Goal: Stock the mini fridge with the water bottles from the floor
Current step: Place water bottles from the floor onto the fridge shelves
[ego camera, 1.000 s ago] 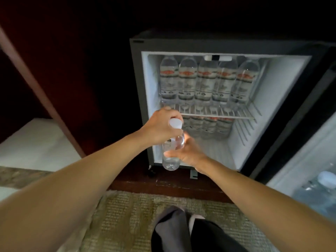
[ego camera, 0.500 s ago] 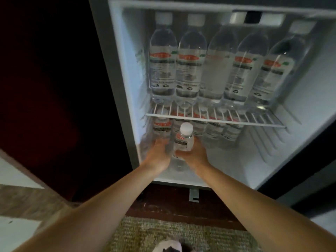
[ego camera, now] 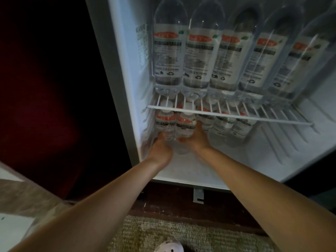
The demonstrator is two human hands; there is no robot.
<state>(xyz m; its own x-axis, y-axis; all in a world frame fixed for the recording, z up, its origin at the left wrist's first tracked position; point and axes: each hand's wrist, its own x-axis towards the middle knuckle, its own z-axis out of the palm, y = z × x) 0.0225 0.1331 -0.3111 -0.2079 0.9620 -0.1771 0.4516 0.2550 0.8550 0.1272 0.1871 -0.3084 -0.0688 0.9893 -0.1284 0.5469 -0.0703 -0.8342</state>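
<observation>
Though blurred unreadable, red-banded bottle labels (ego camera: 185, 122).

1. mini fridge (ego camera: 125, 99): door open, white inside, lit; a white wire shelf (ego camera: 229, 116) splits it into an upper and a lower space.
2. upper row of water bottles (ego camera: 200, 55): five tall clear bottles with red-and-white labels, upright side by side on the shelf, filling it from left to right.
3. lower water bottles (ego camera: 222, 124): smaller, white-capped, same labels, upright in a row on the fridge floor under the shelf.
4. front bottle (ego camera: 184, 125): upright at the near left of the floor, just beside the leftmost one.
</observation>
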